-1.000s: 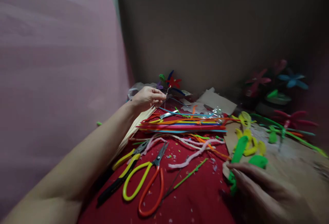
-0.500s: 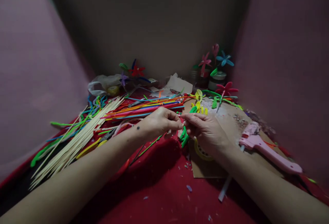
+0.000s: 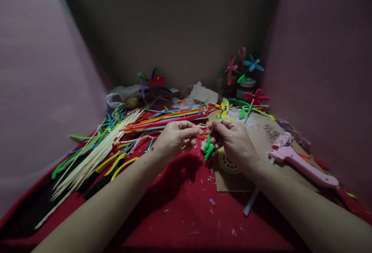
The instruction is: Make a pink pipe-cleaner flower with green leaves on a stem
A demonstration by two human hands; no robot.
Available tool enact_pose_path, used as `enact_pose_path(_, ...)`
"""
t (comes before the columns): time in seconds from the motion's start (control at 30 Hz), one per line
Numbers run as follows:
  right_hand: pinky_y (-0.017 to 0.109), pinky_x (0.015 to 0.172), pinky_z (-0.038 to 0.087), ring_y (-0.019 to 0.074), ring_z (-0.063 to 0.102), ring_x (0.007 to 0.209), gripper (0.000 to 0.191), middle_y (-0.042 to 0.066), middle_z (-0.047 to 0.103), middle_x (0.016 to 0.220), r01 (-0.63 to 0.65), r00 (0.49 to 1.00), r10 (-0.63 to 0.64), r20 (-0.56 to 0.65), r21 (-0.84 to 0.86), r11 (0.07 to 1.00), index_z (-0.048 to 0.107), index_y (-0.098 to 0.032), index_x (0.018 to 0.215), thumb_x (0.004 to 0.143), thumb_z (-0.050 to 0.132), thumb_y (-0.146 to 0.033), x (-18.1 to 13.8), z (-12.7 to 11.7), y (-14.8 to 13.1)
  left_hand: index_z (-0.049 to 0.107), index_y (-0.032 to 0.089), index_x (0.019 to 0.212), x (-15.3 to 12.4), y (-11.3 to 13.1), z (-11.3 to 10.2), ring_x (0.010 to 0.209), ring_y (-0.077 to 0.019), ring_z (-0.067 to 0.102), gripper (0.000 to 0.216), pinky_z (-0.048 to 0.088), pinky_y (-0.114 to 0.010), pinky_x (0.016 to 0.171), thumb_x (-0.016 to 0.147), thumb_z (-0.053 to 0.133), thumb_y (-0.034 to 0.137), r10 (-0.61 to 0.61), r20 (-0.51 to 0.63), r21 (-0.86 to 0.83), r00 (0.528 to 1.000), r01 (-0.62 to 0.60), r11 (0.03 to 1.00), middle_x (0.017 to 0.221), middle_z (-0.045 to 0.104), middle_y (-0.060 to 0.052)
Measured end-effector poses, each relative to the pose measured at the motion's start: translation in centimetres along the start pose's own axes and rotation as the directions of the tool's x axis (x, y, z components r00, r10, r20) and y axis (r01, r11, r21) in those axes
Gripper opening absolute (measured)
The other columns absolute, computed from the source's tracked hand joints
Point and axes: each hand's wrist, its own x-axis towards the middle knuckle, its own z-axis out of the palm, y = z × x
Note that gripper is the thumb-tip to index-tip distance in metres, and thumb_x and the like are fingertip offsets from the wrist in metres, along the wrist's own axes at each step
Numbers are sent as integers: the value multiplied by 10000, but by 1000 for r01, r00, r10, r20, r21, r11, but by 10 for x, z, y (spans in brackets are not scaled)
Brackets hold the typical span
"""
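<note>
My left hand (image 3: 179, 135) is raised over the middle of the table, its thumb and forefinger pinched together. Facing it almost tip to tip, my right hand (image 3: 231, 138) is closed in a pinch too. Something thin and pale shows at the right fingertips, too small to name. What the left fingers hold, if anything, is hidden. Green fuzzy pipe-cleaner pieces (image 3: 208, 150) show just below the right fingers; I cannot tell whether they hang from the hand or lie on the table.
Bamboo skewers (image 3: 99, 154), yellow-and-black pliers (image 3: 116, 166) and coloured pipe cleaners (image 3: 162, 119) lie left. At right, a pink glue gun (image 3: 302, 164) rests on cardboard (image 3: 232, 183), with a yellow tape roll (image 3: 228, 164) near my right wrist. Pipe-cleaner flowers (image 3: 252, 64) stand behind.
The view has shifted slightly. My left hand has turned, its lower fingers now more visible, and my left forearm has moved right, uncovering the pliers. Both hands remain close together.
</note>
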Motion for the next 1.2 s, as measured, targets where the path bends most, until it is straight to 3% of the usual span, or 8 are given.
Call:
enact_pose_path(0.17,178,359,311,59,468,383,267,2,579,491,-67,985,84,153,-114,991,626,-135,603,710,649,-379,-3,2,2,635,136,720,-6,2,3,472,-38,394,152,263,-195,449,685,678,277,81,9,109,997,-81,991,662,582,-3)
enact_pose_path(0.33,159,349,314,64,500,400,216,2,586,505,-175,955,174,241,-16,984,647,-136,675,700,674,-349,-1,-1,8,629,145,721,-9,1,6,488,-51,417,146,291,-194,461,688,666,282,93,23,65,995,-95,993,667,580,-1)
enact_pose_path(0.53,145,329,332,57,495,376,259,26,612,519,-223,913,187,364,60,973,657,-107,670,696,683,-364,1,-2,10,599,160,747,-7,-5,8,549,-80,507,111,365,-203,508,714,644,256,127,57,-1,990,-127,992,691,592,-5)
enact_pose_path(0.67,142,326,341,59,529,409,246,40,657,612,-238,908,209,364,36,971,656,-114,660,686,695,-356,1,-3,9,594,167,773,-8,-6,10,523,-86,516,115,367,-206,504,725,639,262,126,71,19,990,-127,992,598,561,17)
enact_pose_path(0.8,144,317,317,53,513,399,234,23,650,606,-216,915,206,348,-11,976,643,-119,655,679,701,-345,0,-4,8,619,163,757,-9,-7,10,483,-69,478,126,321,-190,465,687,673,253,82,-3,23,997,-82,996,565,555,25)
enact_pose_path(0.97,160,353,294,48,494,427,214,15,642,632,-156,964,154,218,-5,988,631,-135,644,661,708,-334,0,-2,7,668,150,776,-7,-8,5,433,-34,382,147,250,-181,422,675,681,256,69,-90,33,994,-66,997,570,557,23)
enact_pose_path(1.2,198,389,200,38,336,408,204,-50,464,456,-38,987,35,154,16,999,616,-136,564,659,702,-295,0,-1,8,605,158,772,-8,-7,8,401,-18,373,232,255,-164,396,606,744,243,33,-72,-4,997,-34,999,565,525,51)
